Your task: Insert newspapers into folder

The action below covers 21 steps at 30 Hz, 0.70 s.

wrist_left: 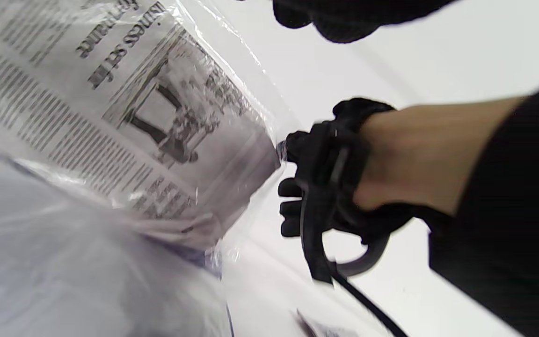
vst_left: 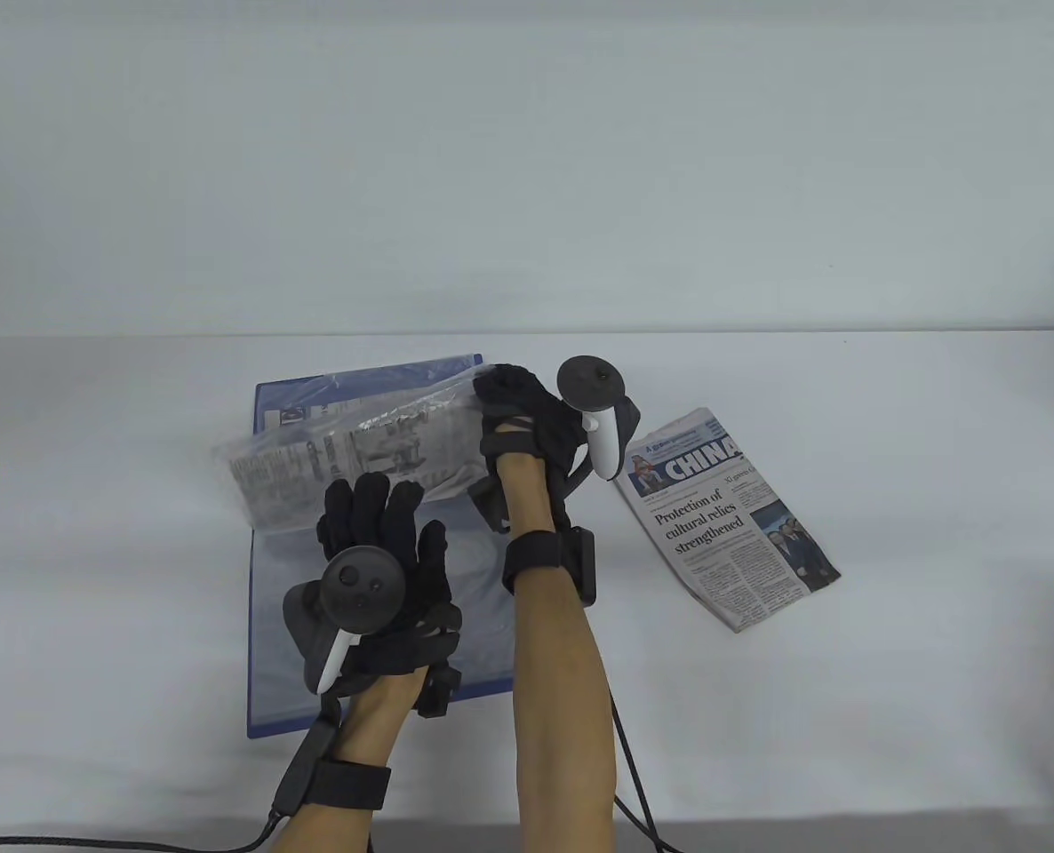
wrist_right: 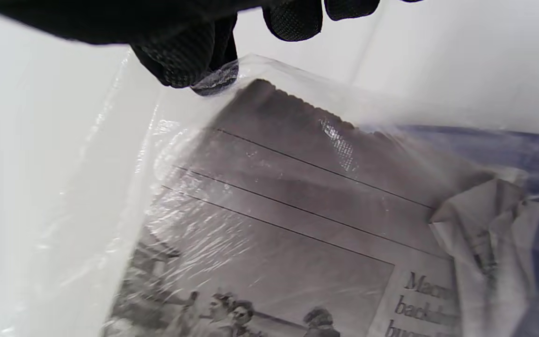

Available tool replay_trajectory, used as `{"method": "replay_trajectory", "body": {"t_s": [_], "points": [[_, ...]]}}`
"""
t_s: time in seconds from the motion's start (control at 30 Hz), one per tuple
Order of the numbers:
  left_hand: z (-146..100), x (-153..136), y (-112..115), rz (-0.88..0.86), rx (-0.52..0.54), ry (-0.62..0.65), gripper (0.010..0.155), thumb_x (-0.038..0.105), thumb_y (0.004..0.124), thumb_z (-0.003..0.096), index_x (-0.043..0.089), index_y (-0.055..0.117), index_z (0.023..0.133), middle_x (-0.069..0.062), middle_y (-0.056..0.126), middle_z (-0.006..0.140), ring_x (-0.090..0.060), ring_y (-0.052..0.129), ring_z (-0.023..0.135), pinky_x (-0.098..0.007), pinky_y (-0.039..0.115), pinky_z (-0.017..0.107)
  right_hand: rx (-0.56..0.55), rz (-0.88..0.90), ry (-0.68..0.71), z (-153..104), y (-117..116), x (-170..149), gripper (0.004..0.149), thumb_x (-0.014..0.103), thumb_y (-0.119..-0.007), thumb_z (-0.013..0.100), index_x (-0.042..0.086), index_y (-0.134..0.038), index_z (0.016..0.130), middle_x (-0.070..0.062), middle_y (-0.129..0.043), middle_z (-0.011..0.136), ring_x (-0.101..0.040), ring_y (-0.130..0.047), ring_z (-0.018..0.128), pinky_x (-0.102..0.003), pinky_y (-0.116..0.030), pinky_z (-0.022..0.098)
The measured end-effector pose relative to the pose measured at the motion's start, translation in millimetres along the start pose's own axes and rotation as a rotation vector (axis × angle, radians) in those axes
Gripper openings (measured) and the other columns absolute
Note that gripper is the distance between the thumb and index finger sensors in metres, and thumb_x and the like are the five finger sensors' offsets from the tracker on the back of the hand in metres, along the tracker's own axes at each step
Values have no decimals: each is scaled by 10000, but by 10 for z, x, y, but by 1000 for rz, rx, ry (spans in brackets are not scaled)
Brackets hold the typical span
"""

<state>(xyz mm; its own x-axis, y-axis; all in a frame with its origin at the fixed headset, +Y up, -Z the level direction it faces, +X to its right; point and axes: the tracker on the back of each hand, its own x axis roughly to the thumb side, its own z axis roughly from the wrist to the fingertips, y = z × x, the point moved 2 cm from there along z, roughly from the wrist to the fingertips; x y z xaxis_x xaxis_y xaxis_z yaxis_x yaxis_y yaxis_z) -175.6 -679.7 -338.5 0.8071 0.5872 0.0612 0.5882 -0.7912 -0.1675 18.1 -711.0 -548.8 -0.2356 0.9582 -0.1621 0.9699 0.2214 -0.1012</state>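
Two newspapers show: one sits inside a crinkly clear plastic sleeve of the blue folder, lifted off the white counter; the other, folded, lies to the right, reading "CHINA" (cut off) and "Protection of cultural relics strengthened". The right hand pinches the sleeve's corner, its grip clamped on plastic. The left hand hovers fingers spread, grip apart. The sleeved paper's headline is blurred, only "Mac…" readable.

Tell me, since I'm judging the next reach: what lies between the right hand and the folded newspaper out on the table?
Only bare white table, in the table view. The right hand pinches the plastic sleeve; the folded newspaper lies untouched to its right.
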Motion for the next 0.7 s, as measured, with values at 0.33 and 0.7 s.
{"method": "replay_trajectory", "body": {"t_s": [0.33,0.7], "points": [[243,-447,832,134,-683,-182,572,461,616,629,312,420,1144,-89,207,1264,-409,47,1164,-654,203,871,141,-148,121,-233,82,111,681,399,-668,614,65,-341,1109,-274,-214,1079,-562,-221,974,-732,-267,637],[145,-516,1066,326,-769,-219,420,438,641,616,394,498,1008,-14,30,1222,-394,4,1136,-643,148,848,366,-306,83,-1250,180,-607,669,412,-637,617,25,-393,1105,-310,-252,1068,-593,-207,956,-756,-232,609]]}}
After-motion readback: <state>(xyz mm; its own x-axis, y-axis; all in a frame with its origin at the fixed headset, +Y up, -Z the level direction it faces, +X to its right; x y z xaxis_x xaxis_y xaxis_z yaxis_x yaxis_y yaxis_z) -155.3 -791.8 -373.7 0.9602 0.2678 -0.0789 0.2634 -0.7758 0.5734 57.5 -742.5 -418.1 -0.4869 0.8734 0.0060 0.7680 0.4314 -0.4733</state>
